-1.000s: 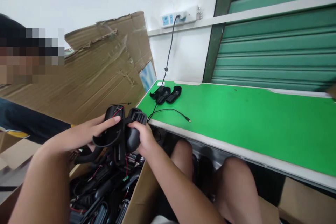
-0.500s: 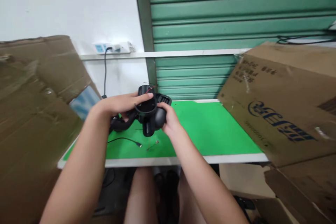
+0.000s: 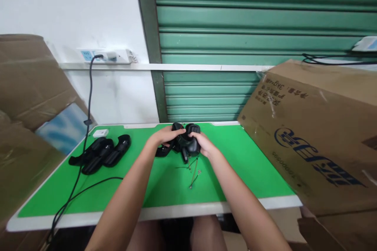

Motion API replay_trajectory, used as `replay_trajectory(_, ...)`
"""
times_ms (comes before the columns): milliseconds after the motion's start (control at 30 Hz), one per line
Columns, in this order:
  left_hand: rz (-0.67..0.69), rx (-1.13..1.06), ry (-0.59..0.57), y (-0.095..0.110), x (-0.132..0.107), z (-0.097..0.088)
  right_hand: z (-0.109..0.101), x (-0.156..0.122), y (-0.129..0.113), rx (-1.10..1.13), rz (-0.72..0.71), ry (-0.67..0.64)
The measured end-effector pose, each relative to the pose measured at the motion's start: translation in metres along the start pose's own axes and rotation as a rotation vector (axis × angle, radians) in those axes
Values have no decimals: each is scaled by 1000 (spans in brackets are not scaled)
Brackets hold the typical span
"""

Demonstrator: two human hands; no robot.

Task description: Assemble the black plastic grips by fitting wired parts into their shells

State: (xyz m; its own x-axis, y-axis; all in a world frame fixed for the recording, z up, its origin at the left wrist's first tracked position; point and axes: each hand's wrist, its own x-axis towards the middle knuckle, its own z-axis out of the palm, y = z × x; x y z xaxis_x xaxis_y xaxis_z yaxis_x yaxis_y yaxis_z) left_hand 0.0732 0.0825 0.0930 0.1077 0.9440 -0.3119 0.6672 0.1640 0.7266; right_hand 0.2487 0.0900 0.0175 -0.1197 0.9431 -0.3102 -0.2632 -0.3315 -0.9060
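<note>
Both my hands hold one black plastic device with a curved strap and loose thin wires, low over the middle of the green table mat. My left hand grips its left side, fingers curled over the top. My right hand wraps round its rounded right part. Thin wires trail from it onto the mat toward me.
Three black shell parts lie at the mat's left, near a small white block. A black cable runs from a wall power strip down across the mat. Cardboard boxes stand at right and left. A green roller shutter is behind.
My view swung from the box of parts on my left to the table. Both hands carried the black device from over that box to the middle of the mat and lowered it.
</note>
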Motion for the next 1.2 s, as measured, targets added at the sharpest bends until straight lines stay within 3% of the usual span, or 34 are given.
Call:
replay_trajectory(333, 120, 123, 268, -45, 11, -6, -41, 33, -20, -341, -143, -1)
replay_trajectory(533, 152, 300, 334, -59, 4, -3, -58, 28, -26, -309, -301, 82)
replay_trajectory(700, 176, 351, 347, -61, -5, -4, -60, 15, -34, -236, -330, 41)
replay_trajectory(833, 132, 404, 438, -57, -13, -3, -71, 0, -49, -169, -376, 58)
replay_trajectory(933, 166, 369, 631, -49, -21, 0, -75, -14, -60, -111, -559, 161)
replay_trajectory(1000, 232, 171, 680, -41, -25, 6, -67, -25, -60, -119, -766, 223)
replay_trajectory(1033, 253, 6, 611, -37, -27, 10, -60, -31, -58, -146, -871, 225)
replay_trajectory(1100, 226, -381, 278, -29, -28, 20, -38, -43, -48, -255, -1028, 135)
replay_trajectory(1167, 162, -678, -70, -25, -26, 30, -15, -51, -35, -409, -1105, -59)
replay_trajectory(1200, 144, -779, -162, -24, -25, 34, -5, -54, -28, -477, -1134, -155)
